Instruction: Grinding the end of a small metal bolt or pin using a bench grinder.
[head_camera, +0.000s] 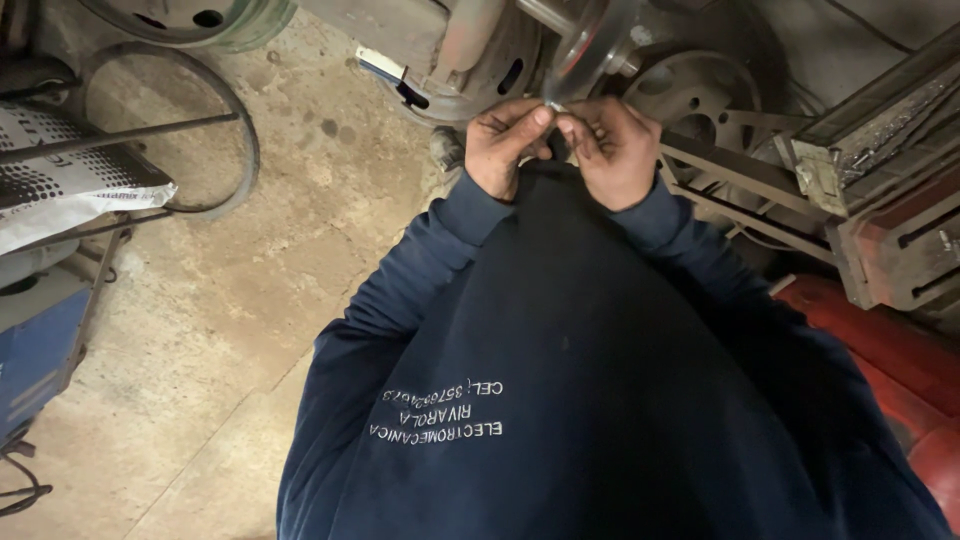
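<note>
Left hand (508, 145) and right hand (612, 150) were held together just below the clear plastic disc (590, 45), fingertips touching. Both pinched one small pale metallic piece (553, 104) between thumbs and forefingers, at the disc's lower edge. Rusty wheel hub (690, 95) lay right of the disc.

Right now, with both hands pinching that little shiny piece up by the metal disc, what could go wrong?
The small piece, pinched between the left hand and right hand, could slip and be hard to find on the stained floor. Fingers are close to the disc edge, which might nick them. The hoop and rods lying nearby could trip a foot.
</note>
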